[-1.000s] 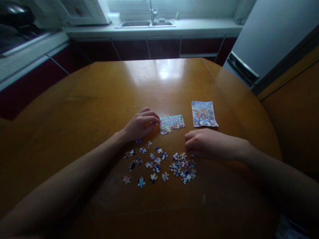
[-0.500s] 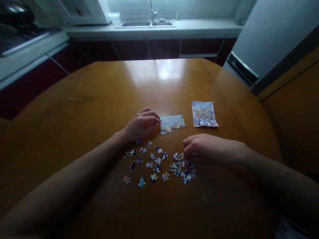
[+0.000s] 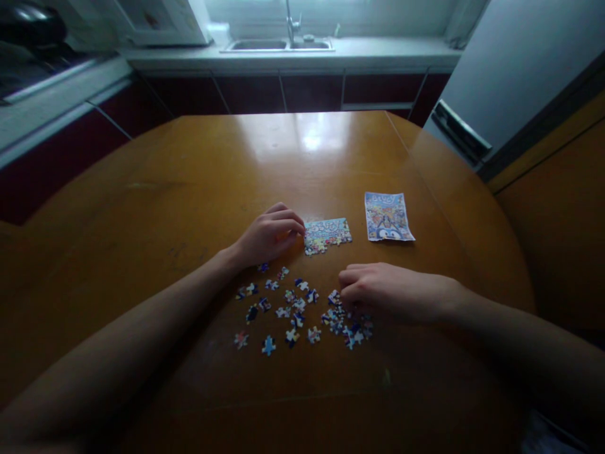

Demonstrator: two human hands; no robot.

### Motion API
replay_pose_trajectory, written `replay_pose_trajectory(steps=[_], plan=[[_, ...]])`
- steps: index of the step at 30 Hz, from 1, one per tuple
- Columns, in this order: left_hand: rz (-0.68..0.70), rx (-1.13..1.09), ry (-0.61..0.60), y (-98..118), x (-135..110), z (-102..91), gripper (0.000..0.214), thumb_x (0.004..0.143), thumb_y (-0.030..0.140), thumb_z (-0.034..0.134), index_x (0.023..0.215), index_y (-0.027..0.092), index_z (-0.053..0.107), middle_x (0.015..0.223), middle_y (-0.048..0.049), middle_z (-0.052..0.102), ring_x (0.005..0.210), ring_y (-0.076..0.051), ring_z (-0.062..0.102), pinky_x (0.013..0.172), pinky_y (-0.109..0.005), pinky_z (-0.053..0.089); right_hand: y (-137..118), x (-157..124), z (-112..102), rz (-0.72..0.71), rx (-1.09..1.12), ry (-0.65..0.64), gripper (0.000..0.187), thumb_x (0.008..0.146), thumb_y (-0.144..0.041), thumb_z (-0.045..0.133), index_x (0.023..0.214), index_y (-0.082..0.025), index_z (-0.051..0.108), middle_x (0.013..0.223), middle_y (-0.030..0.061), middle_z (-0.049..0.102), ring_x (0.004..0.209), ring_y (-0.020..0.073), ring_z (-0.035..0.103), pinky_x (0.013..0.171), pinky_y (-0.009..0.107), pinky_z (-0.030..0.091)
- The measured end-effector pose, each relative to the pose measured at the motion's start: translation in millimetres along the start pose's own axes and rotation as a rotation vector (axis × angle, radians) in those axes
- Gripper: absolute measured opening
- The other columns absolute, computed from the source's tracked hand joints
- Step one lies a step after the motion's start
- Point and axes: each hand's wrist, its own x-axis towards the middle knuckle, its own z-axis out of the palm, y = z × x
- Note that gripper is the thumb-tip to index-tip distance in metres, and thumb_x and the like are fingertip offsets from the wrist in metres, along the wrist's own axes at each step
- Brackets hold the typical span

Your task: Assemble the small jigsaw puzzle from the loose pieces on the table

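Note:
A partly joined jigsaw puzzle point(image 3: 327, 234) lies on the wooden table, its lower edge uneven. At its left edge, my left hand point(image 3: 273, 232) rests with loosely bent, parted fingers; the fingertips touch or almost touch the puzzle. My right hand point(image 3: 382, 287) is over the heap of loose puzzle pieces point(image 3: 336, 320), its fingers curled together and pointing down. Its fingertips are hidden, so I cannot see what is between them. Several more loose pieces point(image 3: 299, 304) are scattered left of the heap, among them a blue piece point(image 3: 268, 345) and a reddish piece point(image 3: 241, 340).
A creased picture sheet point(image 3: 389, 217) lies right of the joined puzzle. The table point(image 3: 227, 170) has a rounded outline. Beyond it stand a counter with a sink point(image 3: 259, 45) and faucet, and a fridge point(image 3: 515, 69) at the right.
My right hand has shifted slightly left and toward me over the heap of pieces. My left hand stays beside the joined puzzle.

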Motion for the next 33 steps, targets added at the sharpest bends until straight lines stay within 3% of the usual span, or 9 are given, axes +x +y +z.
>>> replay_pose_trajectory(steps=[5,9,15,22,33], plan=[[-0.007,-0.002,0.0,-1.6,-0.7,0.4,0.015,0.089,0.02,0.056,0.09,0.022,0.071,0.092,-0.0045,0.071,0.086,-0.017,0.057,0.079,-0.033,0.049,0.5,-2.4,-4.6,0.018,0.003,0.006,0.012,0.089,-0.012,0.059,0.08,-0.018,0.064,0.085,0.0027,0.056,0.077,0.0142,0.048,0.067,0.025,0.038],[0.001,0.003,-0.004,-2.7,-1.3,0.6,0.014,0.089,0.019,0.057,0.09,0.022,0.07,0.092,-0.0044,0.071,0.086,-0.017,0.057,0.08,-0.034,0.049,4.4,-2.2,-7.4,0.067,-0.016,0.094,0.014,0.09,-0.012,0.056,0.08,-0.017,0.063,0.086,0.0028,0.056,0.077,0.0136,0.048,0.068,0.025,0.038],[0.003,0.001,0.004,-1.9,-1.2,0.3,0.014,0.088,0.018,0.057,0.09,0.022,0.07,0.091,-0.004,0.071,0.086,-0.018,0.057,0.079,-0.033,0.048,12.3,6.5,0.0,0.087,-0.073,0.188,0.017,0.091,-0.013,0.057,0.095,-0.02,0.071,0.092,0.0056,0.058,0.085,0.0175,0.051,0.074,0.029,0.041],[-0.008,-0.002,0.004,-2.0,-1.0,0.9,0.014,0.088,0.02,0.057,0.089,0.022,0.071,0.091,-0.0041,0.071,0.086,-0.018,0.057,0.079,-0.033,0.049,18.2,10.2,4.5,0.004,-0.01,0.169,0.021,0.09,-0.018,0.064,0.107,-0.026,0.073,0.099,0.0056,0.058,0.095,0.0185,0.051,0.084,0.031,0.043],[-0.002,0.004,-0.004,-1.3,-0.7,0.9,0.015,0.088,0.018,0.056,0.09,0.023,0.07,0.091,-0.0042,0.071,0.086,-0.018,0.057,0.079,-0.033,0.049,20.7,9.4,2.7,0.001,-0.039,0.221,0.018,0.091,-0.014,0.058,0.096,-0.021,0.074,0.093,0.0061,0.06,0.088,0.0176,0.051,0.078,0.03,0.044]])
